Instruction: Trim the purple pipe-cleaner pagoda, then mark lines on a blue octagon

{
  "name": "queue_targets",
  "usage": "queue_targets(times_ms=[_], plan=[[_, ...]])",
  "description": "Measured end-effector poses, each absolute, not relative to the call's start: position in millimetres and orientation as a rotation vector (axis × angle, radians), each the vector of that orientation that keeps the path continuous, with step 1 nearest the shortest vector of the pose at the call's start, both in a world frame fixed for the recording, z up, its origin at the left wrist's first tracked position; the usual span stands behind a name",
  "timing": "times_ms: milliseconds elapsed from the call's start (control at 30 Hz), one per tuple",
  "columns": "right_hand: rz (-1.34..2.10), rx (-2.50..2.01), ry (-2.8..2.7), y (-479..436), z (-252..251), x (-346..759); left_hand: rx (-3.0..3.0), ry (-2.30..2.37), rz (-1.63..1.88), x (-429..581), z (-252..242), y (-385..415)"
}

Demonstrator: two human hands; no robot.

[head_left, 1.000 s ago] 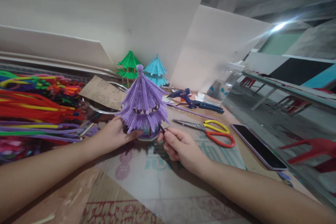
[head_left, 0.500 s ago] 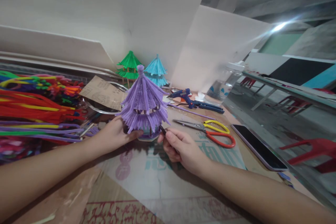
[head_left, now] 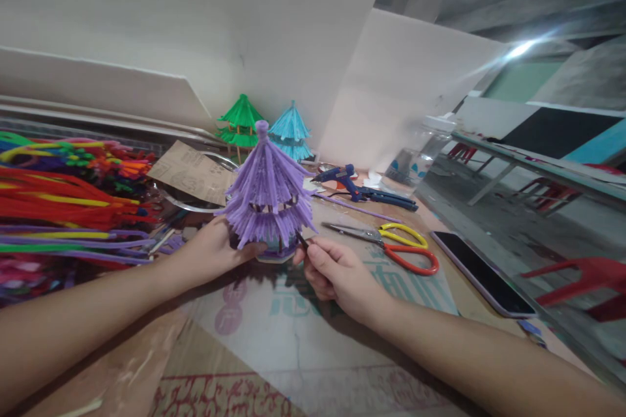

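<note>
A purple model pavilion (head_left: 271, 189) with two tiers of fuzzy pipe-cleaner roof stands upright at the middle of the table. My left hand (head_left: 229, 244) grips its base from the left, the thumb across the front and the other fingers hidden behind the model. To the right of the base, my right hand (head_left: 337, 270) is closed in a pinch around a thin dark stick (head_left: 302, 239). The tip of this stick reaches the lower roof edge; whether it touches the model I cannot tell.
Scissors (head_left: 386, 244), a phone (head_left: 482, 272), a blue glue gun (head_left: 340, 177) and pliers (head_left: 388, 198) lie to the right. Bundles of pipe cleaners (head_left: 73, 199) fill the left side. Green (head_left: 242, 120) and light blue (head_left: 291, 130) pavilions stand behind, beside a clear plastic jar (head_left: 420, 150).
Almost nothing differs. Both hands and the purple pavilion stay in place, with at most a very slight shift of the dark stick's tip to the left.
</note>
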State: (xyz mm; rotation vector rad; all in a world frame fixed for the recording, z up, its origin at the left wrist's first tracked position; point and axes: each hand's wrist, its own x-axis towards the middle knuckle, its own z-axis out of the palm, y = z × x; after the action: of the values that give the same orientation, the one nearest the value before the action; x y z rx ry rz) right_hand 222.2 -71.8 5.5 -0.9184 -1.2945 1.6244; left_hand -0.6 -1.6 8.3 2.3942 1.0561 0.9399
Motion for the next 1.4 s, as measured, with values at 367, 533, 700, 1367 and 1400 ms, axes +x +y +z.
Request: queue_targets(times_ms=[367, 533, 700, 1367, 1400], plan=[[1.610, -0.927, -1.269, -72.2, 6.4, 221.5, 2.395, 1.075, 0.931, -0.9, 6.9, -1.8], [1.638, -0.908, -1.251, -72.5, 7.1, 221.5, 2.391, 1.109, 0.914, -1.1, 6.4, -1.2], [1.647, -0.915, -1.248, -71.8, 6.3, 221.4, 2.390, 1.081, 0.926, -1.3, 5.7, -0.4], [1.623, -0.904, -1.261, -69.9, 4.3, 221.6, 2.403, 1.057, 0.921, -1.4, 5.7, -0.9], [1.626, -0.902, -1.259, -69.9, 4.2, 221.8, 2.404, 1.055, 0.920, -1.5, 5.2, -0.6]])
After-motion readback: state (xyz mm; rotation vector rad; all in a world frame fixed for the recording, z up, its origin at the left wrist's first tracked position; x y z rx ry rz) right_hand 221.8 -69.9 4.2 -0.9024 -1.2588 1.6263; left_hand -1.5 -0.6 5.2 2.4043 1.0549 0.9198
